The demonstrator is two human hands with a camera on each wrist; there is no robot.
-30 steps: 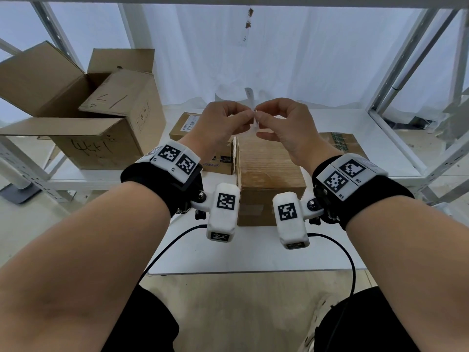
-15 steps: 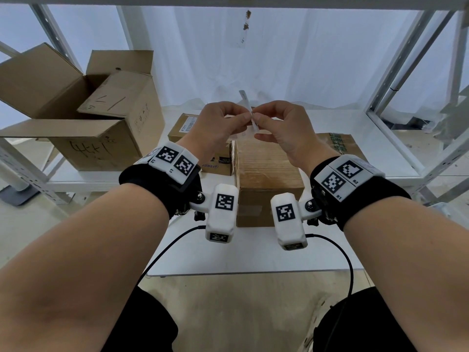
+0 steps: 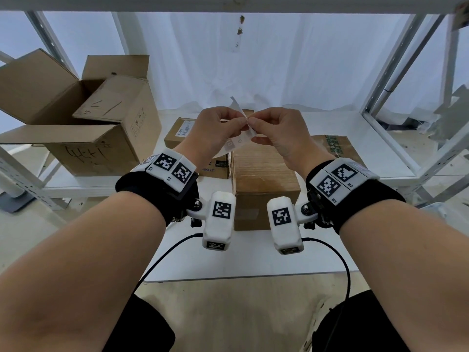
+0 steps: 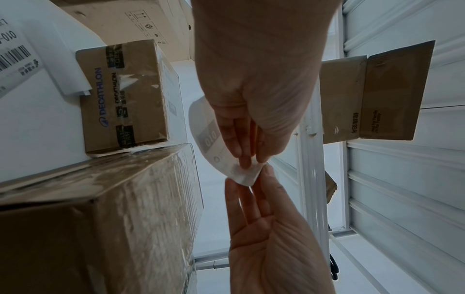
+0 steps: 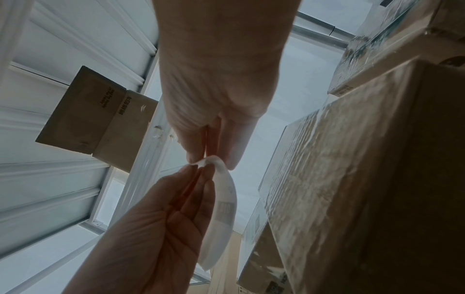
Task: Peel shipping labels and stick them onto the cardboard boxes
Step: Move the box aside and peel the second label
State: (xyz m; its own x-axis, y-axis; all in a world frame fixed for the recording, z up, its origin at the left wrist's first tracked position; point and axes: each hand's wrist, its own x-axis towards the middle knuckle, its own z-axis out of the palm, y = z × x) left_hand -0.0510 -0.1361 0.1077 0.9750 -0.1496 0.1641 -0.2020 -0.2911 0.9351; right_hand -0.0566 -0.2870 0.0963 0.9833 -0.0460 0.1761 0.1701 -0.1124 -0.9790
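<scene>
White counter (image 3: pixel 253 260) inside a white metal rack, curtain behind. Both hands' fingers (image 3: pixel 243 122) pinch the shipping label (image 3: pixel 237 142) above a taped cardboard box (image 3: pixel 264 179); it slants, apparently upper end away.

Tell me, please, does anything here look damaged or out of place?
Little stands out. The label pinched between the left hand and right hand curls at its corner, as expected in peeling.

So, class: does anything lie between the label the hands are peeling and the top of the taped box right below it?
Nothing visible does. Both hands, left and right, pinch the label in the air above the taped box, whose top is bare.
</scene>
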